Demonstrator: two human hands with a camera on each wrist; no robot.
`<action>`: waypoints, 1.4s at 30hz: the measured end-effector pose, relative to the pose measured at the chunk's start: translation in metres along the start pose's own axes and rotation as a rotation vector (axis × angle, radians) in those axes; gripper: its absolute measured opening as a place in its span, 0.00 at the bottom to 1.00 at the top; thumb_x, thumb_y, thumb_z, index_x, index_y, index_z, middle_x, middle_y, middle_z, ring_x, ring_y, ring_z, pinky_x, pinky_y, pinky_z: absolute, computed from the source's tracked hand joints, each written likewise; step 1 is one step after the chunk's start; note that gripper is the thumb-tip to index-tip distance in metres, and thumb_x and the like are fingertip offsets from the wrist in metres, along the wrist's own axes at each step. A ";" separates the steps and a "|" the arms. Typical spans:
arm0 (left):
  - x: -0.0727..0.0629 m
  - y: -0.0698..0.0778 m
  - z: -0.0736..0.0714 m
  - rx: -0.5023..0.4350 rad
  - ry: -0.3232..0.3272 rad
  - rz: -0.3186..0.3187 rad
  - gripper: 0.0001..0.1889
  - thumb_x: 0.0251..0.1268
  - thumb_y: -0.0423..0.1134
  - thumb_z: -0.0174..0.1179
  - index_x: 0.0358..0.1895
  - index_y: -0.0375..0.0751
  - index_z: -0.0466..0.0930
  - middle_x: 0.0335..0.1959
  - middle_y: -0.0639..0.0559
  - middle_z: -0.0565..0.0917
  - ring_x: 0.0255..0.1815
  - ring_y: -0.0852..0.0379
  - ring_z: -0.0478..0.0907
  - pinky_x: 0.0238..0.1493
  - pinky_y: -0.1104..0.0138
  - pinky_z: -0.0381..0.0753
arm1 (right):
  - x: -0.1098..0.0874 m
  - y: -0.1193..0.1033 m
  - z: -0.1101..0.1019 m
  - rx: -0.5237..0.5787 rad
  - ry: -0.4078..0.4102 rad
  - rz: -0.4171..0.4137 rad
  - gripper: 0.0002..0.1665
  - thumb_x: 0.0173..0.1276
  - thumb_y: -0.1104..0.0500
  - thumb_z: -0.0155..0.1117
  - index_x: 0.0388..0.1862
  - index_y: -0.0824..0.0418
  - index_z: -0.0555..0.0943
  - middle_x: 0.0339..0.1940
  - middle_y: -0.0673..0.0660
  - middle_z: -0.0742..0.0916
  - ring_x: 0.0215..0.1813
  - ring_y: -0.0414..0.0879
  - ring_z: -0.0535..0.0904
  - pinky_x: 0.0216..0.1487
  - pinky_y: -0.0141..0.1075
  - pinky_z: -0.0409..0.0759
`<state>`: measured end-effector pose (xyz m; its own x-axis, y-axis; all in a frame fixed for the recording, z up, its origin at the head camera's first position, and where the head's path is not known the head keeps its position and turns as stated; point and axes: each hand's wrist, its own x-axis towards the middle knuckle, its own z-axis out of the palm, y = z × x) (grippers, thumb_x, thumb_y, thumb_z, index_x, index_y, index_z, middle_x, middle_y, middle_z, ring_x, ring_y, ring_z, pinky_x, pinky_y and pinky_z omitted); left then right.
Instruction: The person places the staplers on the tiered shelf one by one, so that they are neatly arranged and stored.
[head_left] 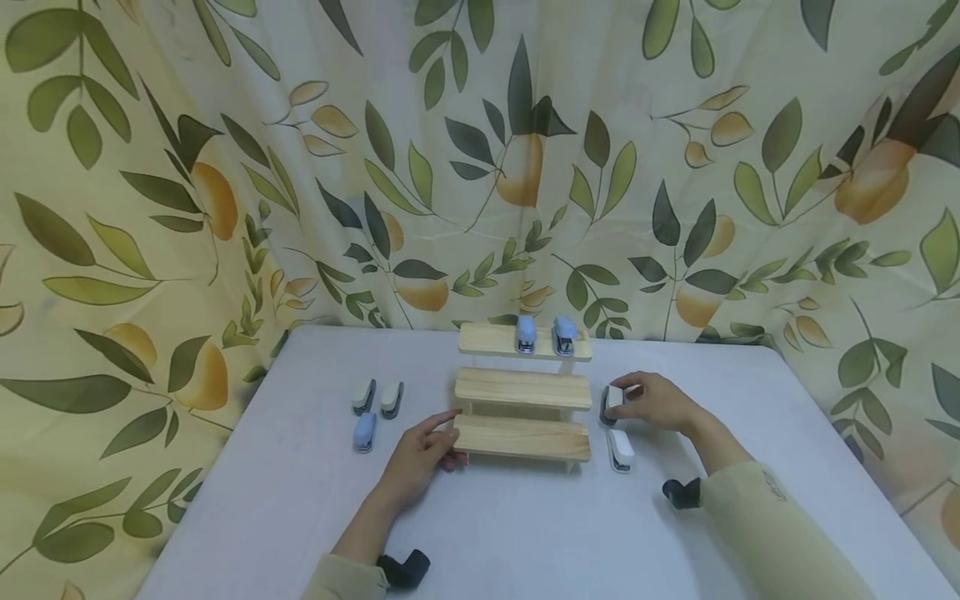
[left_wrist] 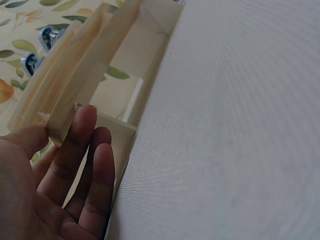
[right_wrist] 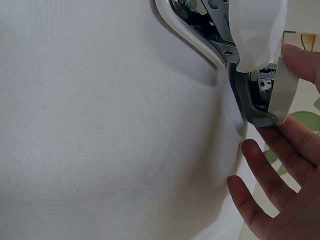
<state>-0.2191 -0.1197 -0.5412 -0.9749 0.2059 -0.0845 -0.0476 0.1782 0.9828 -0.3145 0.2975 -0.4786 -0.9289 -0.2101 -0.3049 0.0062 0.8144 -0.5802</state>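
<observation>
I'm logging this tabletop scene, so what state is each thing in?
Wooden rack: upright, on the table
Two blue staplers: on the rack's top step
Third blue stapler: on the table
Two pale staplers: on the table, near it
White stapler: on the table
Third pale stapler: held; whether lifted, unclear
Left hand: gripping the bottom step's left end
Right hand: pinching the third pale stapler

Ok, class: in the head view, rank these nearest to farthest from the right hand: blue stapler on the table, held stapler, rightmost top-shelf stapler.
1. Held stapler, in the right hand.
2. Rightmost top-shelf stapler, up on the rack.
3. Blue stapler, on the table, left of the rack.
</observation>
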 end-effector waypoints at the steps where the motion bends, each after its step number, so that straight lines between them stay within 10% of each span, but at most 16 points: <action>1: 0.000 0.000 0.000 0.001 -0.003 0.004 0.27 0.77 0.56 0.58 0.74 0.57 0.72 0.36 0.50 0.92 0.37 0.52 0.87 0.43 0.65 0.86 | -0.001 0.001 0.000 0.000 0.002 -0.003 0.45 0.62 0.41 0.78 0.70 0.65 0.76 0.67 0.71 0.79 0.62 0.64 0.77 0.60 0.59 0.81; 42: -0.001 0.001 0.004 0.009 0.020 -0.015 0.26 0.78 0.53 0.58 0.75 0.54 0.71 0.36 0.49 0.92 0.38 0.54 0.88 0.43 0.66 0.86 | -0.045 -0.111 -0.093 -0.116 0.112 -0.256 0.45 0.60 0.44 0.80 0.68 0.68 0.76 0.64 0.66 0.81 0.64 0.63 0.77 0.55 0.53 0.83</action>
<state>-0.2178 -0.1161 -0.5409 -0.9782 0.1841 -0.0960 -0.0605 0.1894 0.9800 -0.3081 0.2674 -0.3301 -0.9299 -0.3610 -0.0705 -0.2702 0.8005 -0.5350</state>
